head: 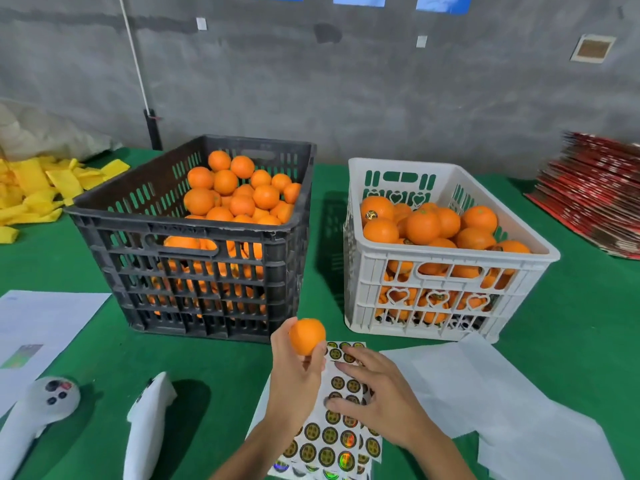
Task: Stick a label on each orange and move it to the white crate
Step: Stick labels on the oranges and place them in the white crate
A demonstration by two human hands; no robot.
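The left hand (294,368) grips an orange (307,337) in curled fingers, raised above the near edge of the table (214,368) — directly over the top of the sticker sheet (332,434). The right hand (377,400) lies just right of it, fingers spread flat on the sheet, reaching for a label. The white crate (446,258) stands beyond, to the right — nearer the right hand.
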